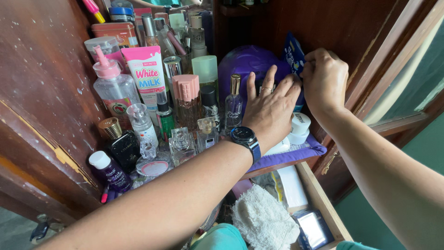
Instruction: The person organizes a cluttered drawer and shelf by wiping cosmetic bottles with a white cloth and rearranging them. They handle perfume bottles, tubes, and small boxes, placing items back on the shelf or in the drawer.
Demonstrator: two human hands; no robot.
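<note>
blue sachet, glossy, pinched by the right hand; left hand lies open on the purple tub beside it, perfume bottles crowding its left.

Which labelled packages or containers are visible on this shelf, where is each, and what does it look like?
Pink-and-white squeeze tube: upright, back left, printed front.
Blue foil sachet: back right, pinched by the right hand.
Clear pump bottle with pink top: left, round red-and-green label.
Small purple bottle with white cap: front left, pale label.
</note>
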